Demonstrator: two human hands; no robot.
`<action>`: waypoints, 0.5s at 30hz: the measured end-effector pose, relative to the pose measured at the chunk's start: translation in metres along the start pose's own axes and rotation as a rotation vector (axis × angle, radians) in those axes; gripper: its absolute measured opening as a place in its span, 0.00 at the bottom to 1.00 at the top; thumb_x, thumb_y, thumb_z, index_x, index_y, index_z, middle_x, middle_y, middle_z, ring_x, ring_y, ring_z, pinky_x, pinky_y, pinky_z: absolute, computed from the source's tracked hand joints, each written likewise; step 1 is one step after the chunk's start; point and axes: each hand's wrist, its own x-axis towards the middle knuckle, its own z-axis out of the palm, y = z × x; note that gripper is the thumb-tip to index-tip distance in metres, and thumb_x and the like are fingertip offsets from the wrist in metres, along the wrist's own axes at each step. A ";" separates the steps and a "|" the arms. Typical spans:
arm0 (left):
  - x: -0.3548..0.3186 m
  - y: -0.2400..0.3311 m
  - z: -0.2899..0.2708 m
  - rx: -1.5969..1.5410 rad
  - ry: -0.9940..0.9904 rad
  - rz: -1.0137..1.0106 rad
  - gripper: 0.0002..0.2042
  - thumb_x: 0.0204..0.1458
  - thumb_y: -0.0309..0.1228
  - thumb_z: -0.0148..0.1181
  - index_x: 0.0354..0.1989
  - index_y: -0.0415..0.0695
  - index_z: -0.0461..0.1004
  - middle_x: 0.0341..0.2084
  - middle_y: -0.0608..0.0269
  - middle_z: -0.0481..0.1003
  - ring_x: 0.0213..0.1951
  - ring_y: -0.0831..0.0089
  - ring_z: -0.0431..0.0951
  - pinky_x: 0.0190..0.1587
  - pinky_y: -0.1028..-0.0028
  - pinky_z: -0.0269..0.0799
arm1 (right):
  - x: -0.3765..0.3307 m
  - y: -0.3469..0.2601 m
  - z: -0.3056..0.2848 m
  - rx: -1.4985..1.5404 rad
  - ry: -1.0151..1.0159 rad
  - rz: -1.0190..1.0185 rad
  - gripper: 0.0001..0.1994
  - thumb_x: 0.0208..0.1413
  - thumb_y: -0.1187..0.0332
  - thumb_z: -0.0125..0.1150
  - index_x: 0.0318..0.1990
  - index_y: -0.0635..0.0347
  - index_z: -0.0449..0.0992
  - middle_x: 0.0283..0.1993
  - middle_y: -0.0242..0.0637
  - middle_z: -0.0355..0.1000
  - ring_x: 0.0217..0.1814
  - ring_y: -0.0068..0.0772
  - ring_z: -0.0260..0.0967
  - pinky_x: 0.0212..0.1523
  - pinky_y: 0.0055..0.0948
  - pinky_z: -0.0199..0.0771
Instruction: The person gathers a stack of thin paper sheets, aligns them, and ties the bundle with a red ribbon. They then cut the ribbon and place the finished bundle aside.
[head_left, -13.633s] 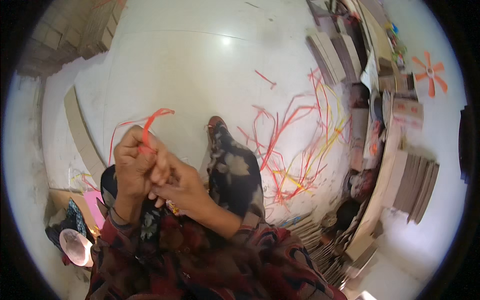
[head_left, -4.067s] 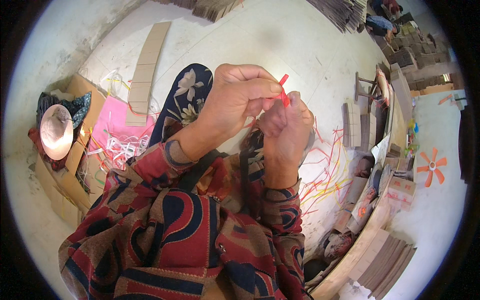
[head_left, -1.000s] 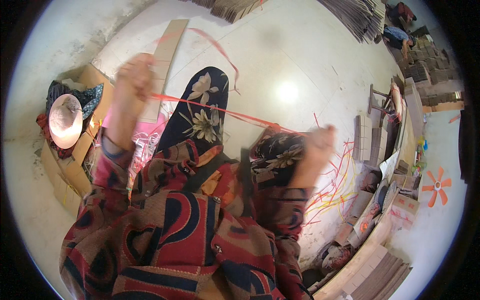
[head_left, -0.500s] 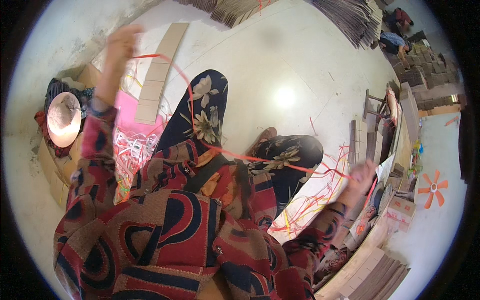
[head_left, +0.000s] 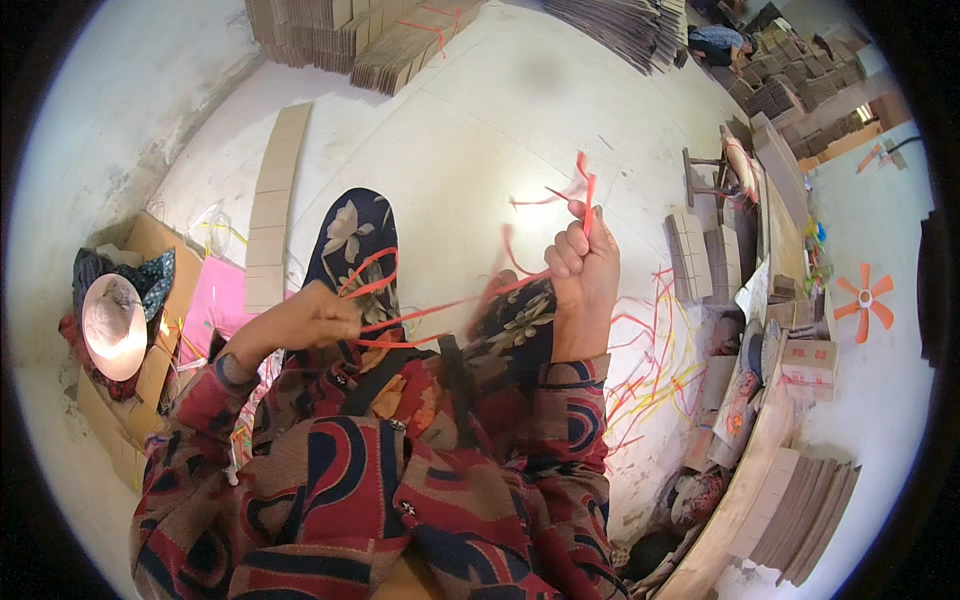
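A thin red plastic strap runs between my two hands above my lap. My left hand is closed on it, with a loop standing up beyond the fingers and another length trailing under it. Higher and to the right, my right hand is a fist round the strap, thumb up, and its loose ends stick out above the fingers. Parts of the strap near the right hand are smeared by motion. Below both hands are my knees in dark flowered trousers.
Left of my knee lies a long scored cardboard strip by a pink sheet. A hat rests on a carton at the left. Red and yellow straps litter the floor at right. Cardboard stacks stand ahead; a person is far right.
My hands have come from far apart toward each other over my lap. The left moved down and right, the right up and left. The strap between them is shorter, and the view has shifted.
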 end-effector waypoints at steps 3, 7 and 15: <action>-0.011 -0.011 0.001 0.099 -0.168 0.102 0.13 0.49 0.35 0.59 0.35 0.36 0.74 0.21 0.58 0.74 0.24 0.75 0.73 0.28 0.74 0.68 | -0.006 0.002 0.012 -0.126 0.025 -0.009 0.13 0.62 0.62 0.46 0.34 0.63 0.70 0.13 0.22 0.50 0.10 0.14 0.43 0.10 0.17 0.44; 0.029 0.031 -0.002 0.006 0.290 0.247 0.18 0.44 0.34 0.63 0.43 0.39 0.75 0.34 0.56 0.76 0.34 0.71 0.76 0.39 0.75 0.71 | -0.016 0.016 0.026 -0.332 0.043 -0.011 0.11 0.59 0.64 0.51 0.31 0.63 0.70 0.12 0.22 0.52 0.10 0.14 0.44 0.10 0.17 0.43; 0.119 0.062 0.006 -0.789 0.447 0.215 0.13 0.51 0.33 0.57 0.36 0.33 0.75 0.25 0.61 0.74 0.26 0.81 0.70 0.28 0.83 0.64 | -0.055 0.047 0.047 -1.056 -0.106 0.025 0.09 0.52 0.69 0.55 0.25 0.66 0.75 0.15 0.23 0.61 0.15 0.15 0.57 0.17 0.18 0.55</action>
